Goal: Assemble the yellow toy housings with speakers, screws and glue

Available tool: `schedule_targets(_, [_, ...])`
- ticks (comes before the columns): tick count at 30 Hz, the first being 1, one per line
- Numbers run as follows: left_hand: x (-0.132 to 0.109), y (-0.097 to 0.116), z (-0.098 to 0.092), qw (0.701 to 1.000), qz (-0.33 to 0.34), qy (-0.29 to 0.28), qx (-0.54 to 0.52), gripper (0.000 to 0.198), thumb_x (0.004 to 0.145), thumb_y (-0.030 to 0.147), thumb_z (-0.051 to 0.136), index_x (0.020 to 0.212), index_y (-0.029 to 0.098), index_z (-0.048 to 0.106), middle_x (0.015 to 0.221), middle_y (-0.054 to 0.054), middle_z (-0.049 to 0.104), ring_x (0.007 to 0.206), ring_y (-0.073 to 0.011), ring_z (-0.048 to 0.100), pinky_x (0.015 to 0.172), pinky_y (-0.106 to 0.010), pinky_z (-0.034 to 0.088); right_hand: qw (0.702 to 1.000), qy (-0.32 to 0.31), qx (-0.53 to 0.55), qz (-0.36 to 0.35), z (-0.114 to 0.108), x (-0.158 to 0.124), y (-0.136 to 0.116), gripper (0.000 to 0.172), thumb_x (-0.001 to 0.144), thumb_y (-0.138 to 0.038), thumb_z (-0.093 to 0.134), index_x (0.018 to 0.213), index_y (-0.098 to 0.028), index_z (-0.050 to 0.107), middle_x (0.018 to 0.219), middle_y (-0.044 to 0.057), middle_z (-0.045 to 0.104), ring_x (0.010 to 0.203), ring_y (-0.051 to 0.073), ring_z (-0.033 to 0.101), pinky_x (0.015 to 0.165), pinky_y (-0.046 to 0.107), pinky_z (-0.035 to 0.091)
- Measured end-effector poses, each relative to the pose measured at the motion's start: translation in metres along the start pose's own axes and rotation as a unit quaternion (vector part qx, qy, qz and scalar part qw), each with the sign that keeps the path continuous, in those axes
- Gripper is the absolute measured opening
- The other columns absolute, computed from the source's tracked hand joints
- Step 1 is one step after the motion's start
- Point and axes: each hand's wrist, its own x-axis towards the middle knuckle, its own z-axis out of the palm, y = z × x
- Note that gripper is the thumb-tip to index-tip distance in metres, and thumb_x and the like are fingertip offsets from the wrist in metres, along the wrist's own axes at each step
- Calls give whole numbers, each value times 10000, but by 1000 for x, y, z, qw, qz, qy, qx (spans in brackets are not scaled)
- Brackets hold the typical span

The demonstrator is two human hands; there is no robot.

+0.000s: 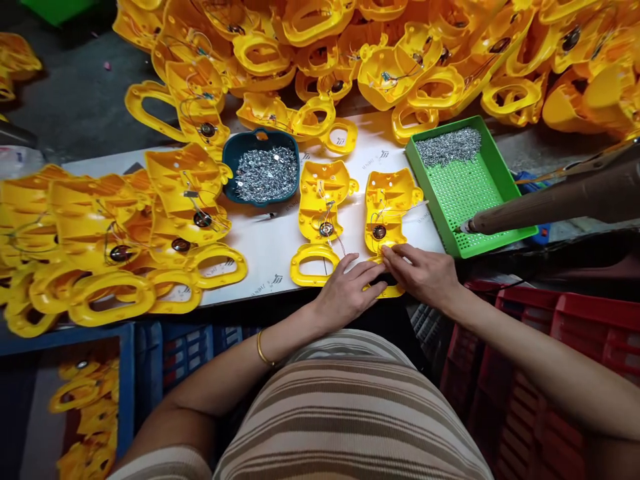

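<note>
A yellow plastic shell half (393,200) with a loop handle lies in front of me, inner side up, with thin wires and a round dark speaker (379,231) inside. My left hand (350,290) is at its handle, the fingers closed over the loop. At the top of that handle, the fingertips of my right hand (423,270) are pinched together; whatever is between them is hidden. Just left lies a second yellow shell half (325,193), its speaker (326,229) and wires showing, with a wire trailing toward my left hand.
A dark blue bowl (227,167) and a green perforated tray (527,233) hold small silvery screws. Over the tray reaches a brown tool (550,200) with a pointed tip. Yellow shells are heaped behind and left (110,220). Red crates (580,320) and a blue crate (127,380) stand below.
</note>
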Motion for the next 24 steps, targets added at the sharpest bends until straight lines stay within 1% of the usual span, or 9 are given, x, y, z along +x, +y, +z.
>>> schedule_targets(4, [2,1,-3,1000,0,-12,-6,191,939,254,532,1029,196,690,1216,-94,667,1135,-222,581,1053,-449,329,982,-178,-61,-11,-20,3,-18,406,878,-42,443,1252,-33,600,1136,166,678,713,175,652,456,275,413])
schedule_targets(7, [2,1,-1,1000,-6,-10,0,184,938,266,535,963,188,700,1170,-92,683,1103,-216,591,1061,-440,339,969,-235,-77,-26,-22,6,-26,446,857,-4,376,1241,-20,603,1214,216,629,762,223,654,442,297,447])
schedule_targets(10, [4,2,2,1000,-14,-15,1,183,934,270,539,983,193,697,1195,-82,676,1102,-218,591,1058,-445,351,964,-259,-52,-21,-18,8,-22,451,860,-9,365,1246,-52,595,1244,223,606,738,226,646,429,308,441])
schedule_targets(14, [8,5,1,1000,-7,5,7,202,932,296,547,1029,191,690,1239,-74,659,1129,-212,583,1059,-428,370,971,-237,3,38,-11,2,-3,492,872,-78,428,1354,-148,495,1220,154,614,755,195,654,373,253,325])
schedule_targets(17, [1,-1,-9,996,9,87,11,180,921,344,576,985,223,693,1234,-51,655,1144,-193,570,1052,-384,388,977,-196,14,83,-10,-5,12,466,891,-167,471,1355,-204,485,1214,109,607,782,189,655,357,240,266])
schedule_targets(18, [-5,-6,-14,992,-16,127,17,170,908,350,598,984,229,690,1219,-54,655,1142,-197,565,1034,-377,402,979,-179,10,95,-11,-7,16,456,888,-196,488,1344,-207,495,1211,104,608,806,201,653,358,247,270])
schedule_targets(20, [-19,-18,-23,972,-132,191,45,215,873,349,645,1036,211,672,1186,-92,645,1129,-227,553,985,-388,431,985,-132,0,113,-19,-7,19,444,866,-224,516,1309,-193,528,1200,114,613,894,248,643,394,272,341])
schedule_targets(22, [-34,-30,-28,945,-250,200,59,316,857,334,663,1128,176,627,1172,-129,625,1107,-252,545,947,-400,451,989,-53,32,136,-26,-1,13,399,851,-224,524,1243,-169,574,1154,137,625,962,283,628,510,314,459])
schedule_targets(24, [-45,-35,-28,939,-296,172,39,348,871,315,644,1174,155,585,1158,-134,621,1071,-249,552,926,-397,468,978,10,136,159,-30,12,-2,316,875,-229,514,1173,-168,601,1097,131,638,904,245,646,634,326,518])
